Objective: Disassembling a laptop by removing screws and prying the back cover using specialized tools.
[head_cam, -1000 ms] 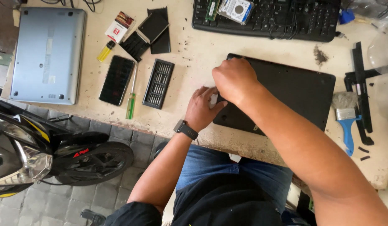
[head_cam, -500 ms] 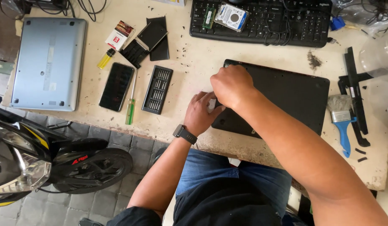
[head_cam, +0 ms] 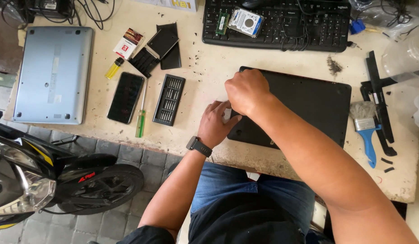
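A black laptop lies closed, underside up, on the worn beige table. My left hand, with a dark watch on the wrist, grips the laptop's left edge, and a small white piece shows by its thumb. My right hand is curled into a fist just above it, pressed on the laptop's near-left corner. Whatever the fist may hold is hidden.
Left of the hands lie a screwdriver bit case, a green-handled screwdriver, a black phone, a yellow lighter and a silver laptop. A keyboard carries a hard drive. A blue brush and black strips lie right. A motorbike stands below.
Both hands stay at the black laptop's left edge; the left hand has shifted slightly along it. The view has moved a little.
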